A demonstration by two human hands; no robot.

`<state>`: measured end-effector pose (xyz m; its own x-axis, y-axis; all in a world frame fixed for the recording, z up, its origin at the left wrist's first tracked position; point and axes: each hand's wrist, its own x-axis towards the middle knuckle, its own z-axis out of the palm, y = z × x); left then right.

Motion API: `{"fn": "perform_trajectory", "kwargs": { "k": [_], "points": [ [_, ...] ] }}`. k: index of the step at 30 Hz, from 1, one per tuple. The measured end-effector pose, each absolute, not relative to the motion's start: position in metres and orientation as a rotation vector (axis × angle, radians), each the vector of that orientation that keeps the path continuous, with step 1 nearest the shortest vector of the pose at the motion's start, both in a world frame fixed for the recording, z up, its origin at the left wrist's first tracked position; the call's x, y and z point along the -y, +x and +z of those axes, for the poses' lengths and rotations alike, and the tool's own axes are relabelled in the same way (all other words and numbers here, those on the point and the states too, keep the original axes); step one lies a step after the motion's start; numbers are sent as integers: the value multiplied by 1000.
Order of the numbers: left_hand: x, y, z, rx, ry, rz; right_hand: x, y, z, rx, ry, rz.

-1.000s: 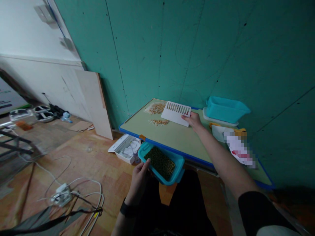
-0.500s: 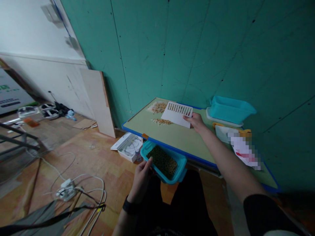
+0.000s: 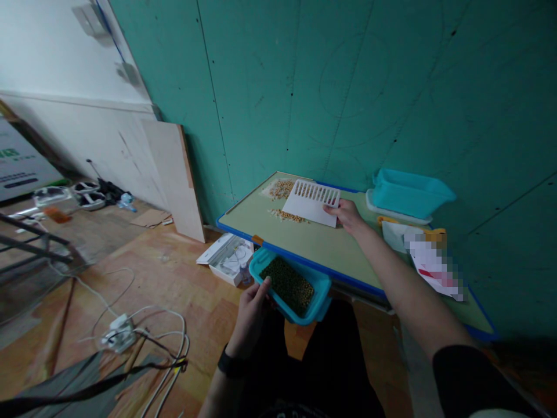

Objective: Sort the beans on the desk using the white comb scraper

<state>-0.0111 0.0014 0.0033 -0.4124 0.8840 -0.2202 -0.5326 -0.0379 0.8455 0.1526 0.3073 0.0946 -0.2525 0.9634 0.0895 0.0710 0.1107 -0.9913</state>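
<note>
My left hand [image 3: 256, 301] grips the near left rim of a teal plastic tub [image 3: 322, 290] just in front of the table's edge. Dark green beans [image 3: 285, 278] fill its bottom, with some pale yellowish grains [image 3: 308, 290] at the right end. Over the table [image 3: 243, 222], my right hand [image 3: 347, 216] pinches the right end of a flat white plastic scraper [image 3: 307, 210] with a row of slots along its far edge. Yellow kernels mixed with pale grains [image 3: 278, 190] lie in a patch behind it on the left. A smaller strip of yellow kernels [image 3: 287, 216] lies at its near left side.
An empty-looking teal bin [image 3: 411, 194] stands on a white lid at the table's back right. Beside it lies a packet [image 3: 435, 264], partly blurred. On the floor are an open white box [image 3: 228, 261] and a power strip [image 3: 118, 334] with cables. A green wall [image 3: 348, 87] backs the table.
The scraper has shifted very slightly left over the table with my right hand. My left hand and the tub stay almost where they were; the view has moved a little.
</note>
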Motion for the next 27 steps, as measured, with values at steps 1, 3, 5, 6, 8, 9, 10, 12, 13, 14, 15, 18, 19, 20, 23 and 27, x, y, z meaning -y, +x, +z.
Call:
{"fn": "perform_trajectory", "kwargs": {
  "k": [1, 3, 5, 6, 8, 9, 10, 12, 13, 14, 15, 18, 19, 20, 23, 27],
  "points": [
    [-1, -11, 3, -1135, 454, 1681, -308, 152, 94, 1501, -1064, 1284],
    [-1, -11, 3, -1127, 463, 1692, -308, 152, 93, 1505, -1060, 1310],
    [0, -10, 4, -1117, 467, 1697, -309, 152, 92, 1519, -1054, 1325],
    [0, -10, 4, -1114, 467, 1696, -309, 152, 92, 1526, -1045, 1329],
    [-1, -11, 4, -1106, 463, 1687, -310, 152, 91, 1537, -1020, 1338],
    [-2, -11, 4, -1103, 458, 1684, -310, 152, 91, 1542, -1008, 1346],
    [-2, -11, 4, -1100, 454, 1683, -310, 152, 90, 1545, -997, 1358],
    [-3, -11, 3, -1100, 445, 1693, -309, 152, 91, 1543, -986, 1380],
    [-3, -12, 3, -1102, 444, 1698, -309, 152, 91, 1542, -985, 1385],
    [-4, -12, 3, -1106, 446, 1701, -308, 152, 91, 1543, -985, 1386],
    [-4, -12, 3, -1109, 450, 1700, -308, 152, 91, 1547, -988, 1384],
    [-2, -11, 5, -1117, 462, 1687, -306, 152, 92, 1557, -997, 1397],
    [-2, -11, 6, -1121, 460, 1687, -305, 152, 93, 1556, -997, 1411],
    [-1, -11, 7, -1122, 454, 1688, -305, 152, 93, 1555, -994, 1424],
    [0, -10, 8, -1133, 439, 1688, -303, 152, 93, 1552, -984, 1438],
    [-1, -10, 8, -1143, 443, 1683, -303, 151, 93, 1565, -995, 1436]
  ]
}}
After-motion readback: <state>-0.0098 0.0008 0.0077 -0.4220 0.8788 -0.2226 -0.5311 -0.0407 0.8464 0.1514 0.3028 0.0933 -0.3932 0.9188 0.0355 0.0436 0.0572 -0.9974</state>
